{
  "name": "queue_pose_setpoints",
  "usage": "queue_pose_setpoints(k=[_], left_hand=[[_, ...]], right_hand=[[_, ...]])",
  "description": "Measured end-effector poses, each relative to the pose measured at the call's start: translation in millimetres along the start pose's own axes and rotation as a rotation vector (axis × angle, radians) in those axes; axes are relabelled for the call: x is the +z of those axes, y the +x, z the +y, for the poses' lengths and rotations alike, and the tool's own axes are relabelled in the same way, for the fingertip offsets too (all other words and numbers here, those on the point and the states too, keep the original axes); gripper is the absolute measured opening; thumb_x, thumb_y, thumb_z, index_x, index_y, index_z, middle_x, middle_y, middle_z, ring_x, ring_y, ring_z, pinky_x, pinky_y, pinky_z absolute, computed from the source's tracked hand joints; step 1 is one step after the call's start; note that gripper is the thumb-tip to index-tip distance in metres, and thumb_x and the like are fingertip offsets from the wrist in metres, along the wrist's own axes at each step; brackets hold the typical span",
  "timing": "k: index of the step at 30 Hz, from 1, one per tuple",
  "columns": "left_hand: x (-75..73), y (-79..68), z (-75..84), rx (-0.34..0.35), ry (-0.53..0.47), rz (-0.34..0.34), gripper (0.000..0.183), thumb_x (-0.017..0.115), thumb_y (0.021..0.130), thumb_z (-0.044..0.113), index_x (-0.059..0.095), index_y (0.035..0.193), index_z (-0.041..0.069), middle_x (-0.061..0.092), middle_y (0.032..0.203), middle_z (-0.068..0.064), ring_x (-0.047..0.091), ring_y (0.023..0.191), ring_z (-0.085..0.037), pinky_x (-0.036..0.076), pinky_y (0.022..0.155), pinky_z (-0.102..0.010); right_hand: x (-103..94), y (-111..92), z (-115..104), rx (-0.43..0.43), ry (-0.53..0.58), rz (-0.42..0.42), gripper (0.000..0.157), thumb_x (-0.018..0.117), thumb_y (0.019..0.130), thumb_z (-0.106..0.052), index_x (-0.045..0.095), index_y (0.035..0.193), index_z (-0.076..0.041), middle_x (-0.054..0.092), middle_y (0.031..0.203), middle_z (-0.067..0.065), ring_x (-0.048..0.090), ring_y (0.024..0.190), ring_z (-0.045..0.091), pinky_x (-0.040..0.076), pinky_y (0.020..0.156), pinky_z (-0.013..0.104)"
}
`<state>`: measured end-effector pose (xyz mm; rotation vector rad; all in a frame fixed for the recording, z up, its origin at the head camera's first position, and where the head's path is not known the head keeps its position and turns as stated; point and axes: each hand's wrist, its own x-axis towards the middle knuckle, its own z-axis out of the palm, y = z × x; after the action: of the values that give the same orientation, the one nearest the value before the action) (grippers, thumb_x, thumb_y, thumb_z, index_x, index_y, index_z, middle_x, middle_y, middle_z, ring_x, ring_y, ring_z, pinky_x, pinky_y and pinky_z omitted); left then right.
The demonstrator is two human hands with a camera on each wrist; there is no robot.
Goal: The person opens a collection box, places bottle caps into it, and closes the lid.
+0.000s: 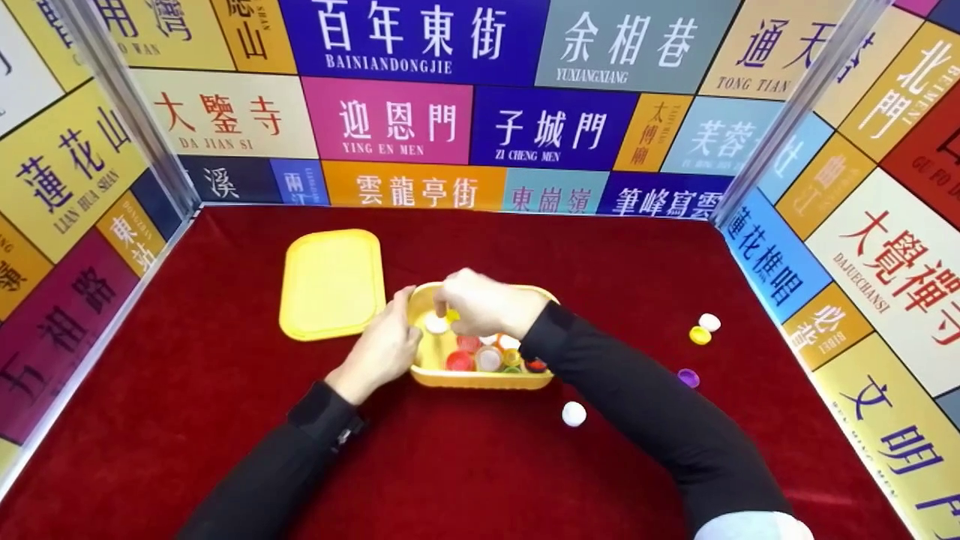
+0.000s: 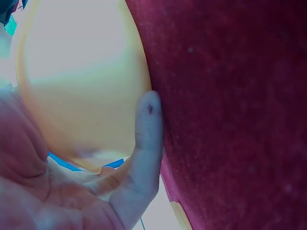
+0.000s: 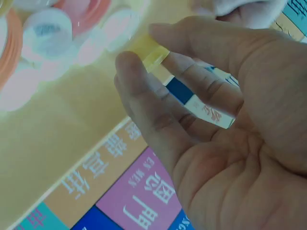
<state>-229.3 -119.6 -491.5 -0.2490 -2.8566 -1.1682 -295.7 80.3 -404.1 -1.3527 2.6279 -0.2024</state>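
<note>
Right hand (image 1: 491,304) over the open yellow box (image 1: 480,380), fingertips down inside the far left part; thumb and fingers pinch a small yellow cap (image 3: 152,53), which the right wrist view shows held at its edges. Left hand (image 1: 381,346) grips the box's left side, fingers at the rim, one digit laid along the outer wall in its own wrist view. Box sits mid-desk (image 1: 465,465), caps heaped toward its near right side, a red cap (image 1: 460,361) among them. Judgement on method: the light two-sided pinch suits so small a piece; harder squeezing could make it spring away. Wrist best kept high, so the black sleeve (image 1: 645,397) clears the rim and does not drag through the heap. Left hold should stay firm but without tilt, since the box looks light and a nudge could slide it on the cloth. Worth watching: the white round piece (image 1: 574,414) and purple cap (image 1: 688,378), both near the right forearm. Lid (image 1: 332,285) lies flat beyond the left hand, out of the way.
</note>
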Motion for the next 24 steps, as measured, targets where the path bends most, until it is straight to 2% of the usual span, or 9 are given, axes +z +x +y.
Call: queue_pose_setpoints(k=[5, 10, 17, 24], left_hand=[[0.2, 0.3, -0.3, 0.006, 0.009, 0.002, 0.071, 0.058, 0.109, 0.003, 0.035, 0.175, -0.005, 0.059, 0.166, -0.034, 0.065, 0.152, -0.046, 0.055, 0.126, -0.06], [0.2, 0.5, -1.2, -0.006, 0.016, -0.003, 0.071, 0.057, 0.109, 0.003, 0.035, 0.176, -0.005, 0.059, 0.166, -0.034, 0.064, 0.152, -0.047, 0.054, 0.127, -0.06], [-0.2, 0.1, -1.7, -0.01, 0.026, -0.005, 0.07, 0.057, 0.11, 0.003, 0.034, 0.175, -0.005, 0.058, 0.167, -0.035, 0.064, 0.153, -0.047, 0.054, 0.127, -0.06], [0.6, -0.8, 0.8, 0.007, 0.027, 0.008, 0.07, 0.058, 0.109, 0.002, 0.035, 0.175, -0.006, 0.059, 0.167, -0.035, 0.064, 0.152, -0.047, 0.055, 0.126, -0.06]], right_hand=[[4.0, 2, -3, -0.015, 0.044, -0.015, 0.029, 0.082, 0.096, 0.003, 0.087, 0.124, 0.002, 0.087, 0.123, 0.022, 0.079, 0.113, 0.037, 0.067, 0.105, 0.048], [1.3, 0, -2, -0.036, -0.012, 0.016, 0.024, 0.086, 0.098, -0.004, 0.087, 0.121, 0.002, 0.086, 0.117, 0.022, 0.078, 0.108, 0.038, 0.066, 0.102, 0.049], [-0.8, -5, 0, -0.027, 0.01, 0.022, 0.024, 0.086, 0.099, -0.004, 0.086, 0.122, 0.0, 0.085, 0.119, 0.023, 0.077, 0.112, 0.038, 0.066, 0.103, 0.05], [-1.5, -18, 4, -0.041, 0.014, 0.061, 0.023, 0.084, 0.098, -0.003, 0.085, 0.121, 0.001, 0.084, 0.117, 0.023, 0.079, 0.111, 0.038, 0.067, 0.101, 0.049]])
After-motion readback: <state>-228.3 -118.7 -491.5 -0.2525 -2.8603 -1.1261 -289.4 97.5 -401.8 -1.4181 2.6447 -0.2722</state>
